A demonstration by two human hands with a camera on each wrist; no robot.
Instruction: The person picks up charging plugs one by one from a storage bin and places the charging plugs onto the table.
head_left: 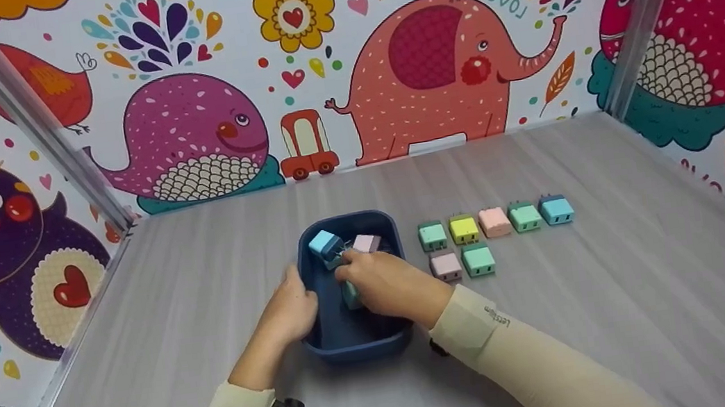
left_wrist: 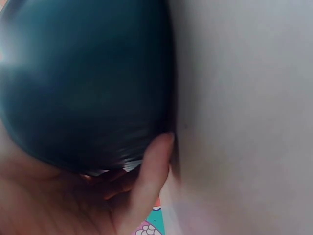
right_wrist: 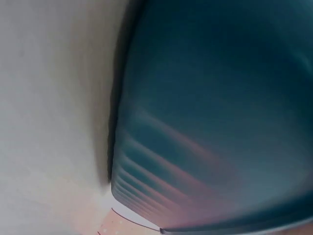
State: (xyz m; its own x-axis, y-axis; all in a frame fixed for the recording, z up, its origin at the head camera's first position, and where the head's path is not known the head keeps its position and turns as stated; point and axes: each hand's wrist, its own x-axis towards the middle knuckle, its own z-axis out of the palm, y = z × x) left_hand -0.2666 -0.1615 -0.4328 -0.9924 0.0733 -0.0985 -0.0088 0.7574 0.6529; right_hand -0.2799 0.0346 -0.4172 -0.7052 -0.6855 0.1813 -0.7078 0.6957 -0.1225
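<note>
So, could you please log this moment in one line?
left hand: holds blue bin; right hand: inside bin; seven chargers: two rows beside bin

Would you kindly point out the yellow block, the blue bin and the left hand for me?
Yellow block [head_left: 464, 228]: head view, middle of its body.
Blue bin [head_left: 361, 352]: head view, its near edge.
Left hand [head_left: 290, 307]: head view, back of the hand.

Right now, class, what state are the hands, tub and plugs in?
Tub: upright, open, holding plugs.
Left hand: grips the tub's left side.
Right hand: inside tub; its hold is hidden.
Blue plug: in tub, tilted.
Pink plug: in tub, partly hidden.
Green plug: in tub, partly hidden.
Seven plugs outside: in two rows, five and two.
</note>
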